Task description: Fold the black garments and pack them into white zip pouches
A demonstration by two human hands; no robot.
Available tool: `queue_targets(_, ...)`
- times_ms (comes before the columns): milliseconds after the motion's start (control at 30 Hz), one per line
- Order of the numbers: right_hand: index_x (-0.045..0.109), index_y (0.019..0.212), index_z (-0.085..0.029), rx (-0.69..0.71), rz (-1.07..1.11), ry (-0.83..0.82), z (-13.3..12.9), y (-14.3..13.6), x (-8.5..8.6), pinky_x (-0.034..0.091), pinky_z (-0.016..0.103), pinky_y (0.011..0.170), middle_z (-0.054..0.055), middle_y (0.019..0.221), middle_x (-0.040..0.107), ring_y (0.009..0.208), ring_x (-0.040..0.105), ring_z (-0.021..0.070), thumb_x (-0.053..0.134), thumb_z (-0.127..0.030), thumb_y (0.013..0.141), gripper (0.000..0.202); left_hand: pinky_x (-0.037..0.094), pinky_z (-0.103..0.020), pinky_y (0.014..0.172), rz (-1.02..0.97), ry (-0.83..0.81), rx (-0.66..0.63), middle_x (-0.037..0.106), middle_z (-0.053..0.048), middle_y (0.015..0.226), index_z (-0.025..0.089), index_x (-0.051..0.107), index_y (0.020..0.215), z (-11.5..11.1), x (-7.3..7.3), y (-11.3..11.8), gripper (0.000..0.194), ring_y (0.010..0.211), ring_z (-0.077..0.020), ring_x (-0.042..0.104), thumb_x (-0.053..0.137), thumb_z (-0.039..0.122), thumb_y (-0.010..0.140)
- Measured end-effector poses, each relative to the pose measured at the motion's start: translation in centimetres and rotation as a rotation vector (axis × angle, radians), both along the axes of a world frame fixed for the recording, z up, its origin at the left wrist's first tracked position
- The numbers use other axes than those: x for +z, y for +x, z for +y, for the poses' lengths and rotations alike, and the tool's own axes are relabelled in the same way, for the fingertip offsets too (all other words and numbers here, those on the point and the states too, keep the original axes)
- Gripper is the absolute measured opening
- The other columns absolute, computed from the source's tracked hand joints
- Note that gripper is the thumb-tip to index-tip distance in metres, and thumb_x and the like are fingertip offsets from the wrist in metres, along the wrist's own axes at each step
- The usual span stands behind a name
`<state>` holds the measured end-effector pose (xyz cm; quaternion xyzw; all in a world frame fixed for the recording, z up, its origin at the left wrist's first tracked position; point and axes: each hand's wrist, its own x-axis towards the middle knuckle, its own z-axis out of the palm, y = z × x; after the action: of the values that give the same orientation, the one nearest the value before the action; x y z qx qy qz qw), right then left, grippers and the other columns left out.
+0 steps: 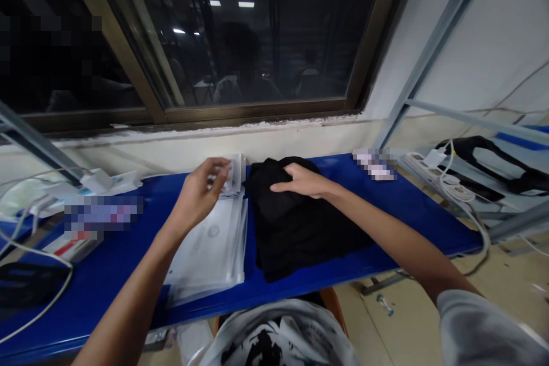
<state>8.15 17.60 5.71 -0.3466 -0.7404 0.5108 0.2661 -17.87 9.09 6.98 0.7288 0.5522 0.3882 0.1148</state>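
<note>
Folded black cloth, apparently a garment (pixel 300 234), lies on the blue table in front of me. My right hand (pixel 306 180) is at its upper part, thumb and fingers apart with a fold of the black fabric between them. To the left, my left hand (pixel 203 189) hovers with loosely curled fingers beside a small stack of clear packets (pixel 235 174); I see nothing in it. Below that hand is a pile of translucent zip bags (pixel 210 246), with faint print on the top one. The left forearm covers part of this pile's left side.
The blue table (pixel 412 217) runs below a dark window. A power strip with chargers (pixel 111 183) and white cables lie at the left, near a black object (pixel 30 283). Another power strip (pixel 437 174) is at the right, beside grey metal posts (pixel 429 57).
</note>
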Motion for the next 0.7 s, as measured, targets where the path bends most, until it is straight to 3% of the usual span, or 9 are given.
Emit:
queue_targets(67, 0.069, 0.090, -0.018, -0.115, 0.217, -0.217, 0.2, 0.0, 0.6, 0.058, 0.030, 0.069, 0.004, 0.084, 0.074, 0.082, 0.071, 0.0219, 0.082, -0.027, 0.071, 0.025, 0.056, -0.035, 0.072, 0.221, -0.125, 0.153, 0.072, -0.010, 0.104, 0.018, 0.063, 0.115, -1.9, -1.1, -0.5, 0.045, 0.083, -0.0239, 0.071, 0.049, 0.057, 0.097)
queue_targets(133, 0.070, 0.093, -0.017, -0.159, 0.394, -0.378, 0.2, -0.2, 1.0, 0.060, 0.029, 0.069, 0.006, 0.089, 0.076, 0.083, 0.072, 0.0216, 0.082, -0.023, 0.070, 0.027, 0.055, -0.038, 0.073, 0.462, -0.256, 0.184, 0.070, -0.013, 0.109, 0.016, 0.064, 0.115, -3.9, -2.7, -0.1, 0.047, 0.087, -0.0273, 0.071, 0.053, 0.057, 0.095)
queue_targets(267, 0.073, 0.100, -0.017, -0.101, 0.480, -0.467, -0.2, -0.6, 1.1, 0.061, 0.030, 0.086, 0.008, 0.102, 0.078, 0.094, 0.074, 0.0211, 0.088, -0.029, 0.070, 0.035, 0.055, -0.042, 0.083, 0.708, -0.450, 0.221, 0.062, -0.018, 0.125, 0.014, 0.061, 0.125, -6.3, -5.0, 1.8, 0.034, 0.109, -0.0326, 0.067, 0.054, 0.032, 0.097)
queue_targets(333, 0.074, 0.102, -0.018, -0.061, 0.430, -0.442, -0.5, -0.7, 0.8, 0.060, 0.033, 0.092, 0.008, 0.105, 0.078, 0.098, 0.074, 0.0223, 0.092, -0.031, 0.066, 0.042, 0.055, -0.042, 0.084, 0.723, -0.518, 0.236, 0.062, -0.015, 0.125, 0.017, 0.062, 0.124, -6.6, -5.0, 2.3, 0.030, 0.109, -0.0313, 0.067, 0.046, 0.025, 0.100)
queue_targets(467, 0.074, 0.098, -0.018, -0.082, 0.412, -0.380, -1.3, -0.7, 0.8, 0.062, 0.038, 0.091, 0.008, 0.101, 0.078, 0.096, 0.074, 0.0240, 0.094, -0.028, 0.063, 0.042, 0.054, -0.042, 0.086, 0.676, -0.523, 0.226, 0.063, -0.012, 0.120, 0.021, 0.066, 0.117, -6.8, -4.5, 2.4, 0.036, 0.110, -0.0301, 0.067, 0.034, 0.033, 0.106)
queue_targets(600, 0.074, 0.101, -0.017, -0.104, 0.511, -0.429, -1.8, -0.9, 1.2, 0.061, 0.038, 0.093, 0.009, 0.100, 0.078, 0.093, 0.074, 0.0230, 0.089, -0.024, 0.070, 0.035, 0.052, -0.044, 0.095, 0.673, -0.484, 0.294, 0.058, -0.017, 0.130, 0.015, 0.060, 0.131, -6.7, -5.3, 2.6, 0.037, 0.130, -0.0353, 0.054, 0.050, 0.034, 0.100)
queue_targets(700, 0.074, 0.101, -0.017, -0.099, 0.542, -0.456, -1.9, -1.0, 1.2, 0.062, 0.037, 0.092, 0.009, 0.101, 0.078, 0.092, 0.074, 0.0225, 0.087, -0.025, 0.074, 0.032, 0.051, -0.043, 0.098, 0.570, -0.464, 0.217, 0.060, -0.017, 0.127, 0.014, 0.061, 0.131, -6.1, -6.1, 1.7, 0.039, 0.124, -0.0321, 0.058, 0.055, 0.028, 0.095)
